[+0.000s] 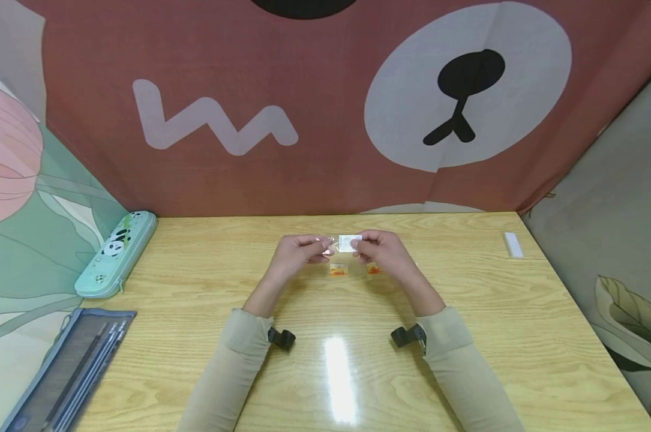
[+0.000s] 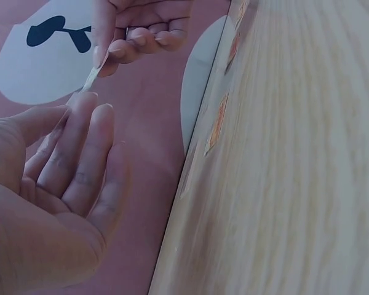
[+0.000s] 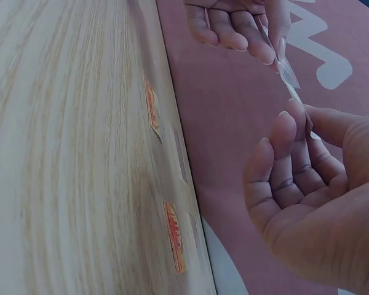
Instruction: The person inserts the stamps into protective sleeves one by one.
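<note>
In the head view both hands are raised over the far part of the table. My left hand (image 1: 301, 251) pinches a small piece of clear film (image 1: 333, 242) between thumb and forefinger. Thumb and forefinger of my right hand (image 1: 386, 255) pinch a small white card (image 1: 345, 242) with faint print. Film and card meet between the hands; whether the card is inside the film, I cannot tell. Below them on the table lie two small orange-and-yellow printed pieces, a left one (image 1: 338, 270) and a right one (image 1: 375, 269), the latter partly covered by the right hand.
A mint panda pencil case (image 1: 117, 255) lies at the left edge. Nearer sits a blue-edged mesh pouch (image 1: 82, 360) with several pens inside. A white block (image 1: 513, 245), perhaps an eraser, is at the far right. A brown cloth (image 1: 314, 174) hangs behind the wooden table (image 1: 195, 264).
</note>
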`<state>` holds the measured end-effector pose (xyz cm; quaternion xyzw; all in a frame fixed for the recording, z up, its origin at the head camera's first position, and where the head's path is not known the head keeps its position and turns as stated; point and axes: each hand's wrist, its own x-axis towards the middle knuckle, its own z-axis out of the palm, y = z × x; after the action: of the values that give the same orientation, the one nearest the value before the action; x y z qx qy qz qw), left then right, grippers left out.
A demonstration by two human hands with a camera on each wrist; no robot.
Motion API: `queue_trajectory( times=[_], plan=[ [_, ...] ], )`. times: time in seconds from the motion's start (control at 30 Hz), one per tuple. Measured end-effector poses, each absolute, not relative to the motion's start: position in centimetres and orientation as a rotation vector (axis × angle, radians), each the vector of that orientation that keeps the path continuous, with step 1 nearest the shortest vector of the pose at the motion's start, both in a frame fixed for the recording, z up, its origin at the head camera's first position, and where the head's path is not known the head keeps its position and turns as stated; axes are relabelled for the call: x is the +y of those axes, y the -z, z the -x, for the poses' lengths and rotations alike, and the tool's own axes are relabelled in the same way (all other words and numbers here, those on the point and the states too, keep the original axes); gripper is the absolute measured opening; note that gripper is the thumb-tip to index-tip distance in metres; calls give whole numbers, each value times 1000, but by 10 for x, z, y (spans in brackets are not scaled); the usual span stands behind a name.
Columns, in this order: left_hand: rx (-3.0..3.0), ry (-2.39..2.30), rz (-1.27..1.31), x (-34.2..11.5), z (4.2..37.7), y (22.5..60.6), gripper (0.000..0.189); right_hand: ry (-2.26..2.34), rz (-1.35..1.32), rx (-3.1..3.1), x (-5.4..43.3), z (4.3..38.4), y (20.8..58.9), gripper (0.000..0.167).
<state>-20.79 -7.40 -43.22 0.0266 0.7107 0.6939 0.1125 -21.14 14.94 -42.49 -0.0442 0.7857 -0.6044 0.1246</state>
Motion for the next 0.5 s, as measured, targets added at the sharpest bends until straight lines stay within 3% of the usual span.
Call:
queue_trajectory(
  times=[0.5],
  plan=[
    [2073,-2063,-60,-74,208,432,27,1795,123,2241,149,211,422,24]
  ],
)
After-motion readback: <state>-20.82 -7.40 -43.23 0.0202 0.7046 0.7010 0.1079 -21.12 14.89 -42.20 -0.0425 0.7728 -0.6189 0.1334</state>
